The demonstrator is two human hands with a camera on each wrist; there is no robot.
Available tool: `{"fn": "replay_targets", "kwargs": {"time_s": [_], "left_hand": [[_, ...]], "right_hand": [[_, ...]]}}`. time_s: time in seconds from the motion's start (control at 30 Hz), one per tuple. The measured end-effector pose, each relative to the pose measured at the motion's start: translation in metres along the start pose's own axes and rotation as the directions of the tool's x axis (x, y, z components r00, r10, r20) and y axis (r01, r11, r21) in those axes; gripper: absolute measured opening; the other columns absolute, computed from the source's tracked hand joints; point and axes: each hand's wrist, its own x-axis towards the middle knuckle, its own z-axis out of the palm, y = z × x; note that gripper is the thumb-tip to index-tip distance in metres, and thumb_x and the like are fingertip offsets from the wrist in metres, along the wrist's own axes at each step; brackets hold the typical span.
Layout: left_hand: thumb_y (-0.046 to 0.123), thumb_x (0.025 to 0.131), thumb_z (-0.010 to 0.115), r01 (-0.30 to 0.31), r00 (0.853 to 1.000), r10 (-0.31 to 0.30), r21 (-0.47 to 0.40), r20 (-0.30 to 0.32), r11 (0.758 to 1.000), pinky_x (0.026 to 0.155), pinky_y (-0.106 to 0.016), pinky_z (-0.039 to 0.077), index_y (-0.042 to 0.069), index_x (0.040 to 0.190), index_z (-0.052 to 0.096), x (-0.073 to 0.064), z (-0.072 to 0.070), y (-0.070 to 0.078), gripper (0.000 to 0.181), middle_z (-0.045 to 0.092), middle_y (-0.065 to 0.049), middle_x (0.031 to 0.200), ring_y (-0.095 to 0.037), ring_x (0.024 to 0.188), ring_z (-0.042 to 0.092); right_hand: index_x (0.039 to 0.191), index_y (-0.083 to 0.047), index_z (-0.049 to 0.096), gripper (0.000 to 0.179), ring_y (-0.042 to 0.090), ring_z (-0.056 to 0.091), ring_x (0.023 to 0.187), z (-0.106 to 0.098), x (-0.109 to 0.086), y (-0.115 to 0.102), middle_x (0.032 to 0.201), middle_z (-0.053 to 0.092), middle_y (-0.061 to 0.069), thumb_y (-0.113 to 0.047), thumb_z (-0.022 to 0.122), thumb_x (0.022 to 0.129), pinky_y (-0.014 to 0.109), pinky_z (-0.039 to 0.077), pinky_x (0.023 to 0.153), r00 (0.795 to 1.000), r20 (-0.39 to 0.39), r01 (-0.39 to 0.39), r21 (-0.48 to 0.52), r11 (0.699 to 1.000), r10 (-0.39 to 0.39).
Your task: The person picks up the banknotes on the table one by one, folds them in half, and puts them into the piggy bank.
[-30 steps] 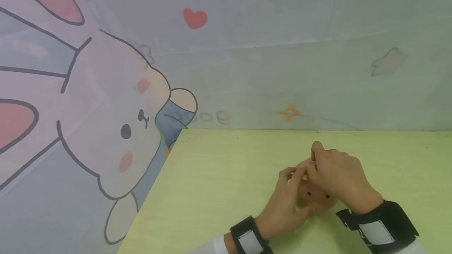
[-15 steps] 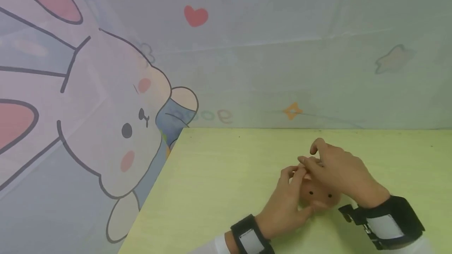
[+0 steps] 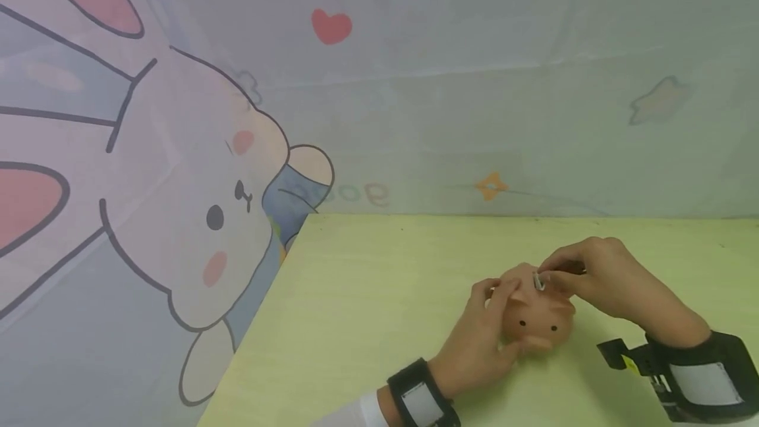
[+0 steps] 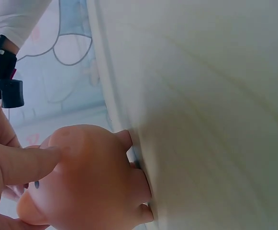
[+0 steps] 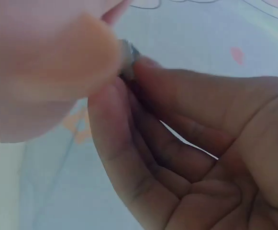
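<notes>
An orange-pink piggy bank [image 3: 536, 321] with two black eyes and a snout stands on its feet on the table. My left hand [image 3: 477, 348] holds its left side, thumb by the snout and fingers near the ear. In the left wrist view, a thumb presses the round body of the piggy bank [image 4: 91, 177]. Over its top, my right hand [image 3: 611, 282] pinches a small folded grey-green paper [image 3: 538, 281] between thumb and index finger. The paper [image 5: 128, 60] stands right at the top of the bank, and its lower end is partly hidden in the right wrist view.
The light yellow-green table [image 3: 367, 295] reaches back to a pale cloth backdrop [image 3: 474, 84] printed with hearts, stars and a large rabbit. Black straps with camera mounts [image 3: 688, 374] sit on both wrists.
My right hand has shifted right and turned, uncovering the bank's top, ears and the folded paper, which thumb and index finger now visibly pinch. The left hand and piggy bank have stayed nearly still.
</notes>
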Motion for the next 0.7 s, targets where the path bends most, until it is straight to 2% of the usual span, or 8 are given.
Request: {"fn": "replay_targets", "kwargs": {"time_s": [0.27, 0.5, 0.7], "left_hand": [[0.024, 0.086, 0.076, 0.015, 1.0, -0.015, 0.0, 0.013, 1.0, 0.091, -0.021, 0.049, 0.022, 0.151, 0.023, 0.0, 0.0, 0.001, 0.085, 0.033, -0.015, 0.142, -0.018, 0.117, 0.053], [0.023, 0.085, 0.078, 0.012, 1.0, -0.012, 0.01, 0.014, 1.0, 0.091, -0.021, 0.05, 0.023, 0.151, 0.024, 0.0, 0.0, 0.002, 0.085, 0.035, -0.015, 0.141, -0.018, 0.116, 0.054], [0.023, 0.084, 0.078, -0.007, 1.0, 0.007, 0.032, -0.002, 0.999, 0.09, -0.021, 0.05, 0.021, 0.15, 0.024, 0.002, 0.001, 0.001, 0.086, 0.035, -0.016, 0.139, -0.018, 0.115, 0.054]], "right_hand": [[0.09, -0.019, 0.077, 0.005, 0.001, 0.063, 0.07, 0.008, 0.006, 0.005, 0.082, 0.072, -0.01, -0.016, 0.075, 0.086, 0.023, 0.049, 0.06, 0.999, -0.001, -0.033, -0.014, 0.999, 0.033], [0.093, -0.014, 0.078, 0.007, 0.009, 0.068, 0.075, 0.01, 0.006, 0.004, 0.086, 0.074, -0.004, -0.014, 0.075, 0.086, 0.023, 0.052, 0.062, 1.0, -0.015, -0.013, 0.0, 1.0, 0.013], [0.091, -0.014, 0.078, 0.007, 0.017, 0.069, 0.077, 0.015, 0.009, 0.002, 0.082, 0.074, -0.003, -0.014, 0.076, 0.085, 0.029, 0.053, 0.063, 0.997, -0.033, -0.066, -0.014, 0.998, 0.066]]}}
